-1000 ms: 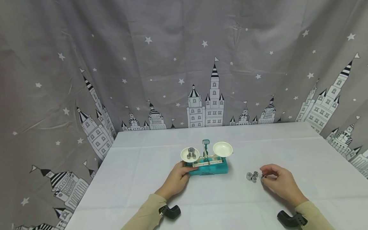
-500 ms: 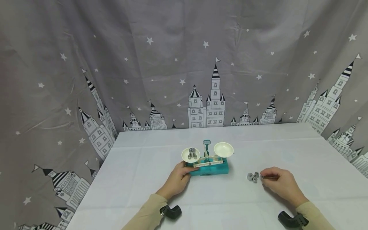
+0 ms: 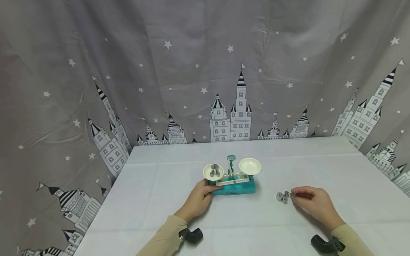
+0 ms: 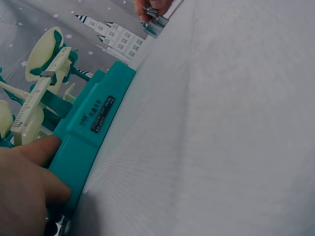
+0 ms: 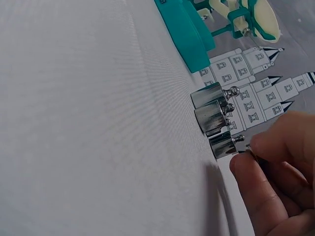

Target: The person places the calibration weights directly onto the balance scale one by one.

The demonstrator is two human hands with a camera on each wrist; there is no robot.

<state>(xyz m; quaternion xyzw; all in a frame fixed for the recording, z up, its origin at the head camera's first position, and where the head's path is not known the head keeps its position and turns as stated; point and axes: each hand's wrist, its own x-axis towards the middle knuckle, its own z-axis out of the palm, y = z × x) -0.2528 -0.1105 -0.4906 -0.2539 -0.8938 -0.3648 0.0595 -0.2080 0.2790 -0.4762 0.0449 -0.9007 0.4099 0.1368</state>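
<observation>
A teal balance scale with two cream pans stands on the white-covered table. My left hand grips the left end of its base, thumb on the front face; the other fingers are mostly hidden. The scale's left pan holds several metal weights; its right pan bears nothing and sits a little higher. To the right, my right hand pinches a small metal weight between thumb and index finger, largely covered in the right wrist view. Beside those fingertips a cluster of shiny knobbed weights stands upright.
A white cloth covers the table. Behind its far edge hangs a grey curtain printed with castles and stars. A black wrist camera is strapped on the left sleeve, another camera on the right.
My right thumb and index finger have drawn closer together on the small weight, which now shows just past the fingertips. The left hand and the scale have stayed in place.
</observation>
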